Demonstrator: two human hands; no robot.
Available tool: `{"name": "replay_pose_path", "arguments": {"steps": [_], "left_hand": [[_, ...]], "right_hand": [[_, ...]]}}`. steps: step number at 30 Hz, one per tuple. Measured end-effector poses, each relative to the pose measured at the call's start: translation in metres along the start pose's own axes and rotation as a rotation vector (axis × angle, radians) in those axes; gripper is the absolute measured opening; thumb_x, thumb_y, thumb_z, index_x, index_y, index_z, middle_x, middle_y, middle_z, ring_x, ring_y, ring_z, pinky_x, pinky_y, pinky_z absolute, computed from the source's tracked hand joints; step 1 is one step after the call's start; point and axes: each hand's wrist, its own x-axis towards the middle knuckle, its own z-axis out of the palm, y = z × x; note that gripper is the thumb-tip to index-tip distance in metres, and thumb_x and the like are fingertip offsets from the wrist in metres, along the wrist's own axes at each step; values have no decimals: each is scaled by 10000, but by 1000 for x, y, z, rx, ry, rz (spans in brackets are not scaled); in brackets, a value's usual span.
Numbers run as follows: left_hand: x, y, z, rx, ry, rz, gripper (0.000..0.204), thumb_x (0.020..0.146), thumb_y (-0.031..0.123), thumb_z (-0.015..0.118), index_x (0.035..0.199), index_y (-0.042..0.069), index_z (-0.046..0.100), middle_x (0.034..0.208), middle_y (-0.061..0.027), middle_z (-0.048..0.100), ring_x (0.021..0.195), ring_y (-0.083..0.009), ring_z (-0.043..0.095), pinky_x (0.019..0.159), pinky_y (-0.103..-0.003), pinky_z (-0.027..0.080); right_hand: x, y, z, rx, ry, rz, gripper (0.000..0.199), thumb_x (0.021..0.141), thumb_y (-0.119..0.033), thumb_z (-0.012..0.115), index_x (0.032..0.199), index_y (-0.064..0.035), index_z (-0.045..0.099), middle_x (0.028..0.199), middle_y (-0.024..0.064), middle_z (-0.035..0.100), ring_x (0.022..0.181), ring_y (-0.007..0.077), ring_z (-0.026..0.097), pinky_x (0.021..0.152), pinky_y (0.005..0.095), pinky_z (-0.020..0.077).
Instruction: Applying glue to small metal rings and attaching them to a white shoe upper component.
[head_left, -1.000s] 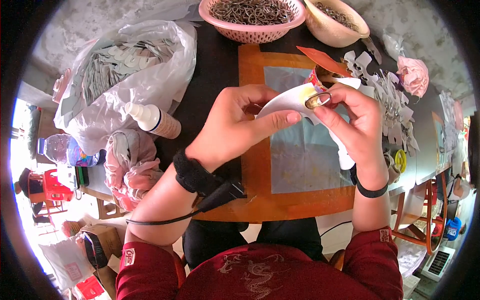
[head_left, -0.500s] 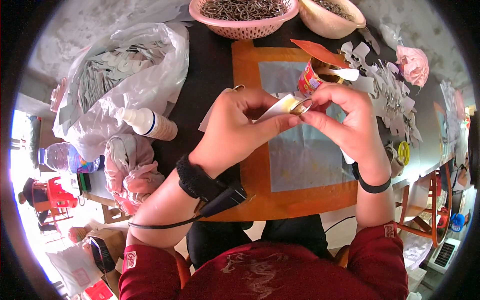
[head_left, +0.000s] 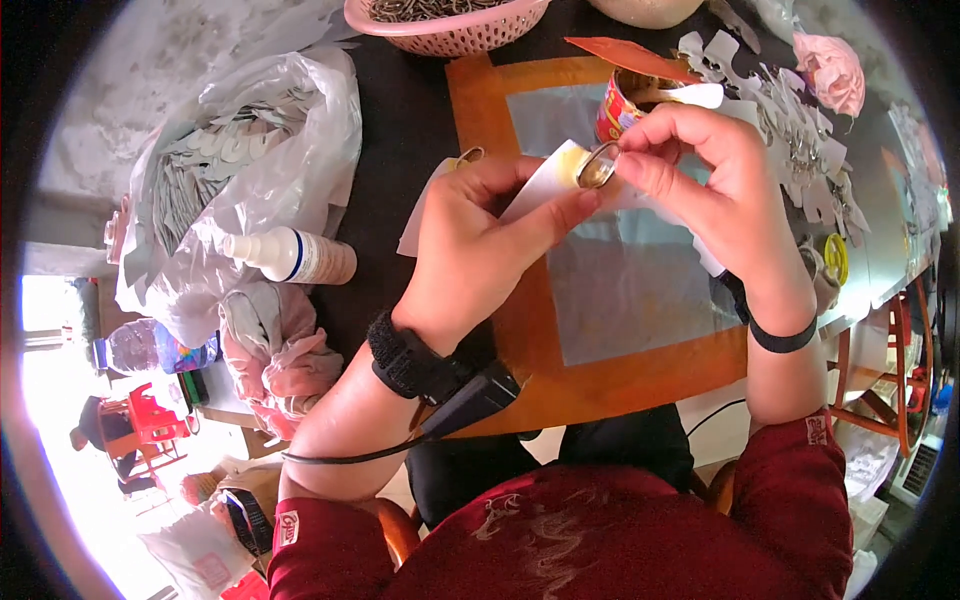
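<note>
Above the orange-framed work board [head_left: 600,385], centre of the frame, a white paper cut-out [head_left: 548,180] is pinched between thumb and fingers of the left hand [head_left: 480,245], while a small metal ring [head_left: 597,166] at its upper edge is gripped by the closed fingertips of the right hand [head_left: 715,175]. Compared with half a second ago, both hands are seen slightly higher and closer together, and the ring is now seated against the paper's edge, which suggests the fitting is nearly made. A red can [head_left: 625,100] stands just behind the hands; a white bottle [head_left: 295,255] lies at left.
</note>
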Motion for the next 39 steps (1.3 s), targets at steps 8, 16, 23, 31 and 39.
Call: {"name": "replay_pose_path", "arguments": {"steps": [8,16,23,31,39], "left_hand": [[-1,1,4,-29,-12,13,206,813,136,755,933,-16,684,745,24,625,633,-23,516,551,-188,405],[-2,0,5,-343,-64,-80,164,850,107,713,970,6,666,842,7,651,709,-34,549,613,-182,428],[-3,-2,8,-483,-80,-131,241,860,120,699,1075,33,629,977,2,652,845,-59,575,731,-204,442],[-1,-2,8,-385,-167,-106,337,836,132,721,1123,33,576,978,-24,638,852,-96,595,728,-225,473],[4,-10,6,-414,-50,-168,319,810,178,763,1024,15,593,882,-37,649,691,-92,615,577,-195,452]], "right_hand": [[-2,-5,-2,0,-14,-18,119,847,-105,678,860,7,641,773,7,634,715,70,559,664,228,451],[-3,-4,-2,-63,-53,-43,107,844,-76,672,859,18,624,790,4,622,725,75,546,679,224,448],[-3,-5,0,10,-27,12,117,844,-85,678,861,18,627,775,3,620,709,67,541,660,223,449],[-3,-2,-1,-18,-50,-20,113,855,-97,669,853,8,626,760,-9,606,700,59,523,650,221,433],[-3,-1,-1,18,-18,32,133,849,-111,678,849,10,621,752,-12,597,701,57,513,657,221,423]]}}
